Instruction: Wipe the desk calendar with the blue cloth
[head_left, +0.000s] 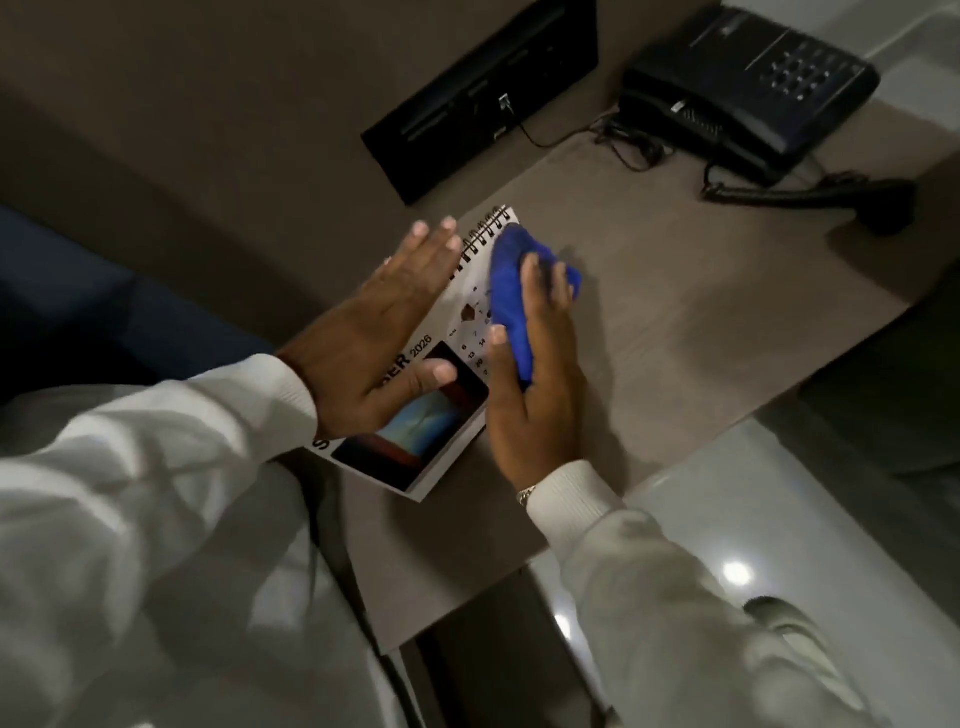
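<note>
A white spiral-bound desk calendar (470, 283) lies on the grey-brown desk (701, 312), its wire binding at the far end and a dark picture at the near end. Brown spots show on the date grid. My left hand (379, 332) presses flat on the calendar's left side, fingers spread, thumb on the picture. My right hand (535, 379) holds a bunched blue cloth (511, 291) against the calendar's right edge; the cloth covers part of the date grid and spills onto the desk.
A black desk telephone (748, 88) with its coiled cord (779, 195) sits at the far right. A black socket panel (483, 98) with a plugged cable is set in the back wall. The desk's near edge meets glossy floor tiles (753, 509).
</note>
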